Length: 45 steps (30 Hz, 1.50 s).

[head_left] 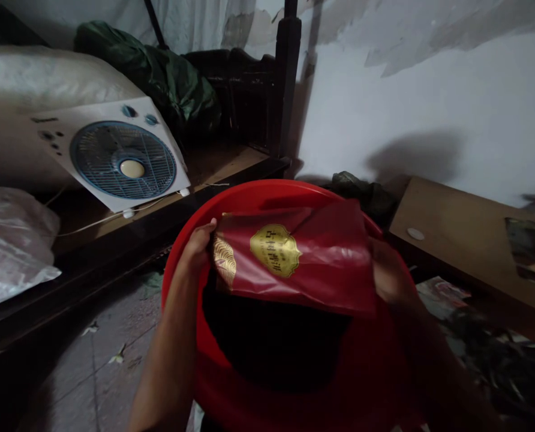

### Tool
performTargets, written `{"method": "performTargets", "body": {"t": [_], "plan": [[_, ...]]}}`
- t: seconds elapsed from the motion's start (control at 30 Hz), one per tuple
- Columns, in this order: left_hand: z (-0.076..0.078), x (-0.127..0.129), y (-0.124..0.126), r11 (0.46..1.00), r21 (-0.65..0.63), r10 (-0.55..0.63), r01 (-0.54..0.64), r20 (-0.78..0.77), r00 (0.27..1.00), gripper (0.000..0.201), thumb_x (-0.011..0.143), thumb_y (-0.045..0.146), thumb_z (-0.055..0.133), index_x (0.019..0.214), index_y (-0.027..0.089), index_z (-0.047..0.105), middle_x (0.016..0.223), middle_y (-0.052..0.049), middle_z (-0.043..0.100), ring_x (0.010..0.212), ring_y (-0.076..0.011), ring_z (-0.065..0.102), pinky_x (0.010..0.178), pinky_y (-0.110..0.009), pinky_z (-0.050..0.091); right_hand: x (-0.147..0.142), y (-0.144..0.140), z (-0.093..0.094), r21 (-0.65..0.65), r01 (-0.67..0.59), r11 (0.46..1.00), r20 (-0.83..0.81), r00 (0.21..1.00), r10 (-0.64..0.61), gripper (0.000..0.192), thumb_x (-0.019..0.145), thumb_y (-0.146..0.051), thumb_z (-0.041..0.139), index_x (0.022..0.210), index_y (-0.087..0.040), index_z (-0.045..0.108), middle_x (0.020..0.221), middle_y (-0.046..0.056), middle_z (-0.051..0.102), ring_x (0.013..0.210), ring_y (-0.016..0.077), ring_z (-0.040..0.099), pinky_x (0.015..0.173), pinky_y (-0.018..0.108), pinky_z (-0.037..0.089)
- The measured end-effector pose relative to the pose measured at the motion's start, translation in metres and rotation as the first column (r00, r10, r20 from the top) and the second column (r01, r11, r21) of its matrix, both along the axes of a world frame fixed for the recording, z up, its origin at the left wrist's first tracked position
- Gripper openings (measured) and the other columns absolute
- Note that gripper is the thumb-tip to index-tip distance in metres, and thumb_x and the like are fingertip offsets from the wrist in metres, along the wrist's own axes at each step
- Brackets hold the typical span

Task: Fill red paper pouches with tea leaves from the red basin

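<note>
A dark red bag (pixel 325 258) with a gold emblem and a gold wave pattern at one end lies sideways between my hands, over a large red plastic basin (pixel 191 240). My left hand (pixel 198 245) grips the bag's left end, with the thumb on top. At the right end my right hand (pixel 388 271) holds the bag; its fingers are partly hidden behind it. Beneath the bag, a black mass (pixel 276 342) fills part of the basin; what it is, I cannot tell in the shadow.
A box fan (pixel 126 157) leans on a dark wooden bed frame at the left, beside a white plastic bag (pixel 13 246) and a green bundle (pixel 159 78). At the right stands a brown wooden board or tabletop (pixel 456 234). Petals lie on the tiled floor (pixel 76 372).
</note>
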<state>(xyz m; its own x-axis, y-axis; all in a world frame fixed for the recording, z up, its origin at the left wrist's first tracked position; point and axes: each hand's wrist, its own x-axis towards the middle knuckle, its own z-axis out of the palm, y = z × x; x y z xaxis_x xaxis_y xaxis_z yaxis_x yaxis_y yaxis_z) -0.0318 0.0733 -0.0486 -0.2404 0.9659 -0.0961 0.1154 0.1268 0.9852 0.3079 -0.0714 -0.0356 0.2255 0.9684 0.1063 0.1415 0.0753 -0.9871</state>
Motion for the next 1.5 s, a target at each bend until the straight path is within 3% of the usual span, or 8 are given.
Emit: {"method": "performTargets", "body": {"t": [0.23, 0.4, 0.53, 0.73, 0.83, 1.03, 1.17, 1.5], "plan": [[0.011, 0.042, -0.031, 0.897, 0.441, 0.281, -0.032, -0.513, 0.811, 0.050, 0.082, 0.032, 0.068, 0.130, 0.020, 0.059, 0.153, -0.019, 0.041, 0.148, -0.0417, 0.025, 0.119, -0.064, 0.019, -0.050, 0.019, -0.036, -0.117, -0.168, 0.979, 0.018, 0.985, 0.171, 0.023, 0.073, -0.029, 0.066, 0.093, -0.022, 0.076, 0.097, 0.005, 0.077, 0.095, 0.0294, 0.070, 0.093, 0.046, 0.054], [0.020, 0.082, -0.072, 0.662, 0.317, -0.368, 0.679, -0.652, 0.663, 0.036, 0.092, 0.042, 0.060, 0.127, 0.034, 0.064, 0.145, -0.008, 0.053, 0.135, -0.0317, 0.048, 0.115, -0.057, 0.034, -0.066, 0.021, -0.057, -0.174, -0.308, 0.935, 0.061, 0.944, 0.323, 0.021, 0.072, -0.024, 0.060, 0.086, -0.019, 0.075, 0.089, 0.005, 0.077, 0.087, 0.0270, 0.070, 0.087, 0.042, 0.055], [0.017, 0.101, -0.095, 0.441, 0.206, -0.463, 0.874, -0.782, 0.418, 0.033, 0.082, 0.033, 0.070, 0.115, 0.030, 0.068, 0.156, -0.008, 0.040, 0.143, -0.0368, 0.039, 0.113, -0.062, 0.035, -0.064, 0.022, -0.053, -0.079, -0.296, 0.952, 0.099, 0.948, 0.303, 0.011, 0.072, -0.028, 0.063, 0.072, -0.020, 0.069, 0.073, 0.001, 0.072, 0.073, 0.0214, 0.065, 0.070, 0.032, 0.053], [0.023, 0.089, -0.089, 0.594, 0.278, -0.202, 0.755, -0.857, 0.474, 0.022, 0.081, 0.014, 0.055, 0.098, 0.021, 0.066, 0.141, -0.012, 0.054, 0.126, -0.0324, 0.054, 0.106, -0.053, 0.044, -0.043, 0.042, -0.046, -0.190, -0.366, 0.911, 0.134, 0.910, 0.393, 0.028, 0.076, -0.044, 0.069, 0.083, -0.018, 0.071, 0.072, 0.002, 0.069, 0.063, 0.0205, 0.063, 0.056, 0.031, 0.052], [0.025, 0.080, -0.082, 0.655, 0.347, -0.135, 0.671, -0.820, 0.556, 0.016, 0.082, 0.014, 0.054, 0.091, 0.022, 0.065, 0.134, -0.010, 0.060, 0.115, -0.0292, 0.060, 0.100, -0.047, 0.048, -0.024, 0.068, -0.055, -0.210, -0.306, 0.929, 0.281, 0.891, 0.357, 0.039, 0.085, -0.053, 0.064, 0.106, -0.021, 0.073, 0.106, 0.008, 0.073, 0.096, 0.0282, 0.069, 0.086, 0.043, 0.056], [0.018, 0.087, -0.085, 0.685, 0.433, -0.168, 0.586, -0.689, 0.705, 0.010, 0.079, 0.021, 0.065, 0.089, 0.023, 0.068, 0.123, -0.009, 0.065, 0.106, -0.0279, 0.062, 0.099, -0.043, 0.049, -0.004, 0.120, -0.099, -0.371, 0.041, 0.928, 0.694, 0.676, 0.247, 0.058, 0.087, -0.047, 0.066, 0.142, -0.031, 0.055, 0.161, 0.010, 0.034, 0.151, 0.0375, 0.023, 0.117, 0.062, 0.026], [0.019, 0.090, -0.086, 0.706, 0.413, -0.208, 0.575, -0.655, 0.726, 0.008, 0.079, 0.027, 0.068, 0.085, 0.023, 0.067, 0.125, -0.008, 0.063, 0.108, -0.0285, 0.062, 0.104, -0.046, 0.047, -0.017, 0.111, -0.123, -0.369, 0.065, 0.927, 0.731, 0.636, 0.246, 0.086, 0.071, -0.042, 0.083, 0.148, -0.033, 0.046, 0.162, 0.015, 0.025, 0.145, 0.0475, 0.023, 0.107, 0.072, 0.029], [0.012, 0.081, -0.075, 0.668, 0.564, 0.050, 0.486, -0.686, 0.726, 0.020, 0.087, 0.020, 0.055, 0.101, 0.022, 0.068, 0.119, -0.008, 0.064, 0.103, -0.0221, 0.065, 0.082, -0.031, 0.055, -0.031, 0.093, -0.096, -0.269, 0.120, 0.956, 0.447, 0.894, 0.014, 0.034, 0.071, -0.036, 0.072, 0.103, -0.024, 0.066, 0.098, 0.005, 0.069, 0.094, 0.0242, 0.065, 0.080, 0.034, 0.049]]}}
